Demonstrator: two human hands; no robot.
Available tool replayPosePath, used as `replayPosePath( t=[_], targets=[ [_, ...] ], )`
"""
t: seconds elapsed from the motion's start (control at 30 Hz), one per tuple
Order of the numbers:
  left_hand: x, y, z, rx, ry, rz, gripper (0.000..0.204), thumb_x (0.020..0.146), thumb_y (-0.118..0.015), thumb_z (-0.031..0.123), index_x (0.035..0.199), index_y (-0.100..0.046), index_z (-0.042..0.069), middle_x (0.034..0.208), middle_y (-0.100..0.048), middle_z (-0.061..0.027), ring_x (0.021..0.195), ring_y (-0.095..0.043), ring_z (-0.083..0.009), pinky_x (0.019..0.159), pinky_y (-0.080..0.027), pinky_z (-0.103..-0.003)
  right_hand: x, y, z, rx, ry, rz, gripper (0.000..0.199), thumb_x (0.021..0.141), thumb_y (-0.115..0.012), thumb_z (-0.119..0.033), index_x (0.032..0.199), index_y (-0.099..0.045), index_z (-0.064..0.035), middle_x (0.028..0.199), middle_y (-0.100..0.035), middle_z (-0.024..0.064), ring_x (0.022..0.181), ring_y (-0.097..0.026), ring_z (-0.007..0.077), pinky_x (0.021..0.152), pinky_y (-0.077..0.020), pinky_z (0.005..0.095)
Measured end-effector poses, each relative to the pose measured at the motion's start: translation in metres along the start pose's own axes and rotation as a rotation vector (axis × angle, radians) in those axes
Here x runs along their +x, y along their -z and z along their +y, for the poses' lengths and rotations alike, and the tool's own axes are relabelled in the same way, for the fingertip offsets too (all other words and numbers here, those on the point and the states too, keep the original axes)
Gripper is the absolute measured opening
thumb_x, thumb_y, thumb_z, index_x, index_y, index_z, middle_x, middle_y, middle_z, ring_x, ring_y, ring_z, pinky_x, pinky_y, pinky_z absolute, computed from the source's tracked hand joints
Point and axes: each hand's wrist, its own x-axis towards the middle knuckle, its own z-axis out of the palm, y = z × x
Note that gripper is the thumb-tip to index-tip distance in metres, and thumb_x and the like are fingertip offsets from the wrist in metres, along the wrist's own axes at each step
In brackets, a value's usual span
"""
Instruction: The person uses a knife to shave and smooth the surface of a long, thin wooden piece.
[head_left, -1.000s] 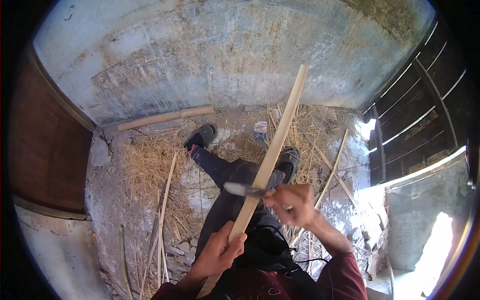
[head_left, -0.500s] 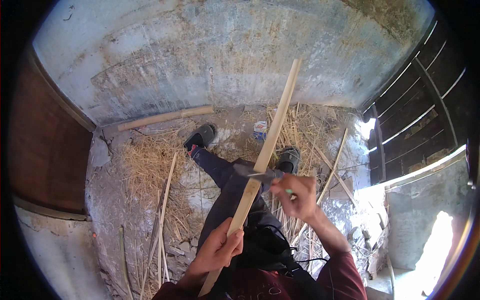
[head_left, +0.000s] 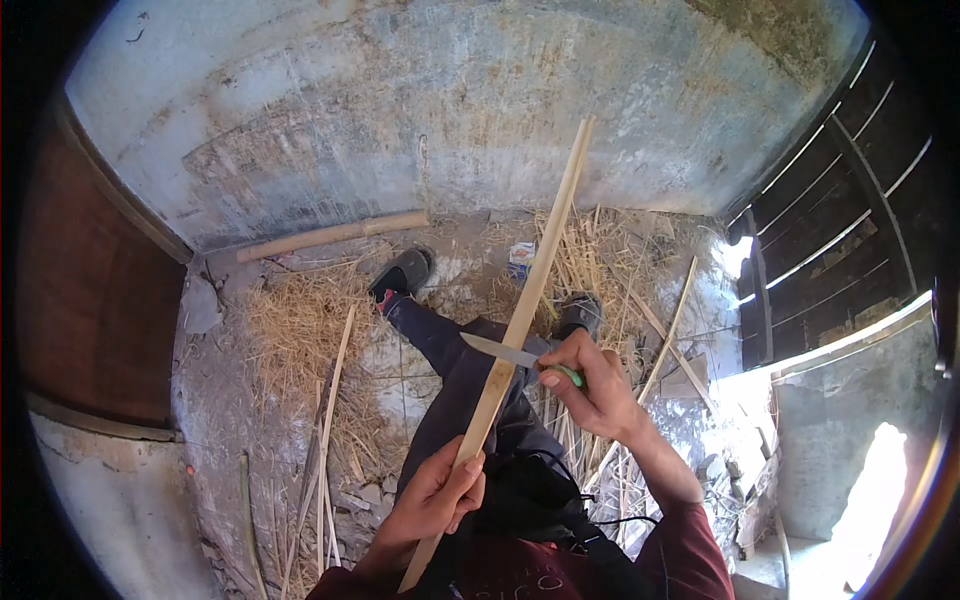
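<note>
A long pale strip, apparently split bamboo point(head_left: 540, 265), slants from my lap up toward the wall. Near its lower end my left hand point(head_left: 438, 492) is wrapped around it, thumb on top. My right hand point(head_left: 590, 388) grips a knife point(head_left: 500, 350) by its green handle. The blade points left and lies across the strip about midway along, over my thigh. Whether its edge bites into the strip I cannot tell.
Heaps of shavings point(head_left: 300, 325) lie on the floor by my shoes, with loose strips point(head_left: 325, 450) at left and right. A bamboo pole point(head_left: 335, 237) rests along the wall's foot. A small box point(head_left: 521, 256) sits beyond my strip. Dark slatted boards point(head_left: 830, 220) stand at right.
The blurred knife has come to rest in clear view, its blade still across the strip. The strip's far end has shifted slightly left and turned. My left hand keeps its grip.
</note>
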Motion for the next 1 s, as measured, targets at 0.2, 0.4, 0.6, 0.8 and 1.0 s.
replayPosePath(
  t=[0.2,0.4,0.6,0.8,1.0],
  targets=[
    [0.002,0.006,-0.008,-0.055,-0.047,-0.04,0.024,0.117,-0.039,0.026,0.123,-0.05,0.005,0.062,-0.043,0.0015,0.043,-0.034,-0.0035,0.039,-0.034,-0.021,0.006,0.001,-0.005,0.132,-0.095,-0.016,0.024,0.107,-0.064,-0.025,0.109,-0.059,-0.0019,0.089,-0.067,0.0197,0.082,-0.07,0.0414,0.071,-0.0516,0.0459],
    [0.002,0.006,-0.009,-0.049,-0.042,-0.042,0.025,0.117,-0.038,0.027,0.122,-0.05,0.005,0.062,-0.042,0.0018,0.043,-0.033,-0.0036,0.039,-0.034,-0.021,-0.001,0.002,0.011,-0.077,0.081,-0.144,0.035,0.11,-0.054,-0.039,0.107,-0.06,-0.0044,0.075,-0.062,0.0185,0.069,-0.066,0.0435,0.06,-0.0503,0.0482],
    [0.004,0.005,-0.006,-0.031,-0.029,-0.01,0.024,0.117,-0.04,0.028,0.119,-0.049,0.006,0.062,-0.043,0.0022,0.043,-0.034,-0.0033,0.039,-0.035,-0.021,-0.008,-0.002,-0.002,-0.155,0.386,-0.08,0.04,0.109,-0.051,-0.045,0.098,-0.059,-0.007,0.07,-0.061,0.0167,0.059,-0.062,0.0433,0.051,-0.0477,0.0485],
    [0.002,0.0,-0.004,0.028,-0.003,0.001,0.024,0.117,-0.042,0.028,0.122,-0.05,0.006,0.065,-0.045,0.0025,0.045,-0.036,-0.0023,0.04,-0.036,-0.021,-0.007,-0.016,0.026,-0.331,0.18,-0.01,0.043,0.109,-0.05,-0.047,0.095,-0.057,-0.006,0.069,-0.061,0.0153,0.061,-0.063,0.042,0.051,-0.0475,0.0473],
    [0.0,-0.002,-0.004,0.018,0.007,-0.018,0.026,0.117,-0.041,0.028,0.125,-0.05,0.006,0.066,-0.047,0.0022,0.045,-0.038,-0.0026,0.041,-0.036,-0.021,-0.008,-0.013,0.017,-0.308,0.371,-0.009,0.043,0.108,-0.053,-0.048,0.098,-0.058,-0.0061,0.067,-0.057,0.0136,0.057,-0.061,0.0404,0.049,-0.046,0.047]
  ],
)
